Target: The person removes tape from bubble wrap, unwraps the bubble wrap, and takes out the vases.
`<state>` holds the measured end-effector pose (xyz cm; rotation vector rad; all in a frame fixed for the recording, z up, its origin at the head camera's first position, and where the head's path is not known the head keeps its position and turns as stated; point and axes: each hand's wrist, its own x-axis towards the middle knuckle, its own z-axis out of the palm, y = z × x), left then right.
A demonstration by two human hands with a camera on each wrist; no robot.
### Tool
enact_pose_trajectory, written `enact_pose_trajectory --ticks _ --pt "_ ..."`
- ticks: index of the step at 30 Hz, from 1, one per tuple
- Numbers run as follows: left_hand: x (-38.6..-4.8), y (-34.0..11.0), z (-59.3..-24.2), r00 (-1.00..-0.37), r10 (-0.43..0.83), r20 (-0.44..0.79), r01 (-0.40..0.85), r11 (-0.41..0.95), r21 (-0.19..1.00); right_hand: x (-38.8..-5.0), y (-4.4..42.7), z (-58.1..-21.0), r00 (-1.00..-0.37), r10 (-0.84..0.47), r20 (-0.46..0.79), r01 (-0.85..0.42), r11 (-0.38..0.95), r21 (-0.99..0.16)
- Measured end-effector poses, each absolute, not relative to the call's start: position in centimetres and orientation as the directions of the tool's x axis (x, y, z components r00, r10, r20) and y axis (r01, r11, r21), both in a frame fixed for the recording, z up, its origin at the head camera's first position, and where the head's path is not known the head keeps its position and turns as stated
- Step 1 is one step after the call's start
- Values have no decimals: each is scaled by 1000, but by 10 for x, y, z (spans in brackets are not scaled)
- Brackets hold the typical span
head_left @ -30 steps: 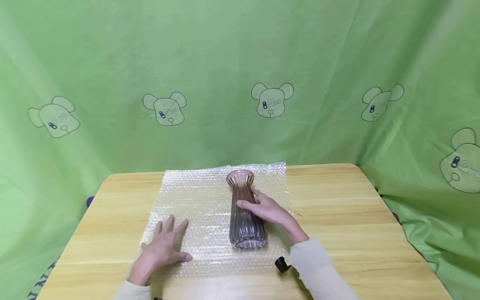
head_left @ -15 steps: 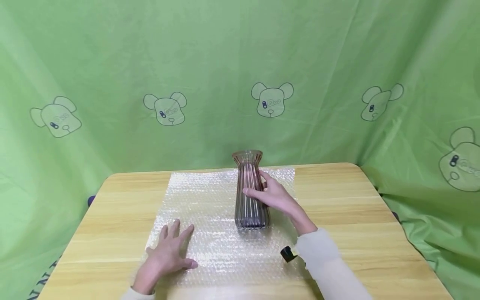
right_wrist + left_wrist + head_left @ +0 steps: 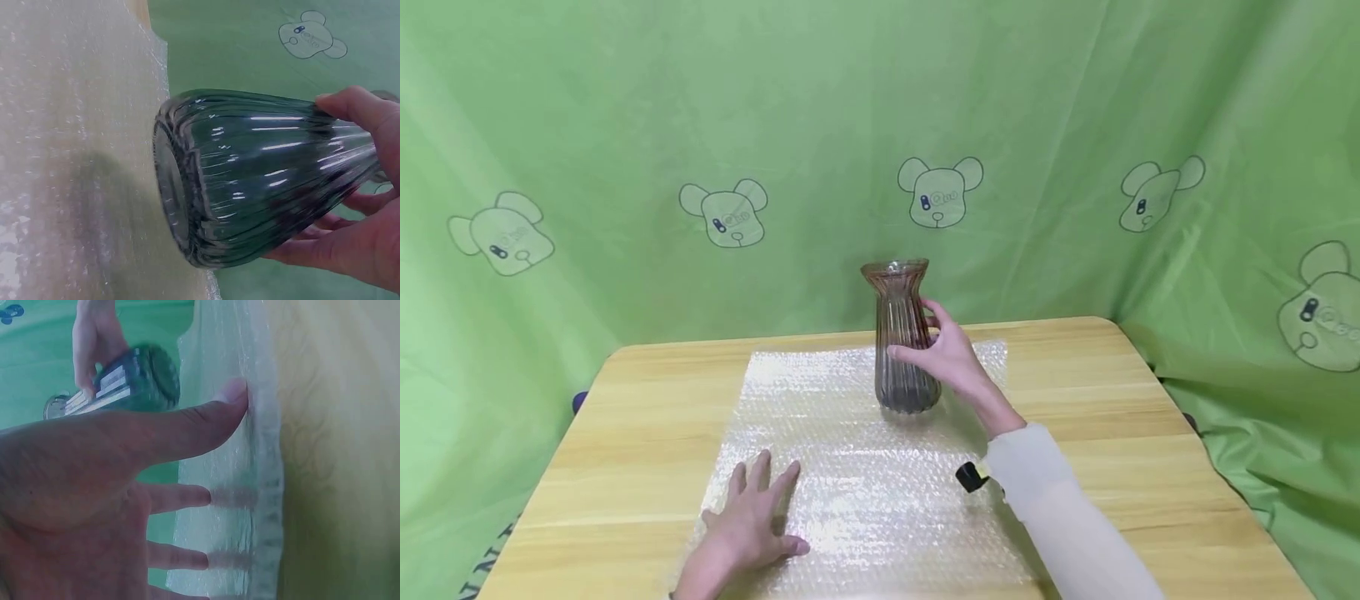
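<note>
A ribbed glass vase (image 3: 904, 346), pinkish at its flared rim and darker toward the base, is upright over the far part of a bubble wrap sheet (image 3: 865, 475). My right hand (image 3: 951, 354) grips it round the middle from the right, thumb in front. In the right wrist view the base of the vase (image 3: 231, 181) is lifted off the sheet, above its shadow. At the near left, my left hand (image 3: 748, 521) is spread with straight fingers over the bubble wrap. The left wrist view shows its thumb and fingertips (image 3: 232, 392) touching the sheet.
The sheet lies flat on a wooden table (image 3: 625, 442) with rounded far corners. Behind and beside the table hangs a green curtain (image 3: 820, 108) printed with bear heads. A black wrist device (image 3: 972, 477) sits at my right sleeve (image 3: 1052, 492).
My right hand has tilted the vase from leaning to upright and raised it away from me. The bubble wrap and my left hand have shifted slightly right and nearer.
</note>
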<state>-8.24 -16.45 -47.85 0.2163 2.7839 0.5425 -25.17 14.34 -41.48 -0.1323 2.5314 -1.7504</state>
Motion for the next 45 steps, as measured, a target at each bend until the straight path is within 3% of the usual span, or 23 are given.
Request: enact_pose_trajectory --ticks 12,22,45 --pt "-60 -157 -481 -955 189 -229 93 924 372 -280 123 -416 -986 -27 165 -164 374 -913" --pt "-49 -151 -483 -946 166 -277 50 924 380 -295 113 -439 -976 10 219 -199 380 -903" --pt "-41 -149 -492 -962 165 -218 66 914 401 -309 105 -458 -985 46 165 -138 350 -926"
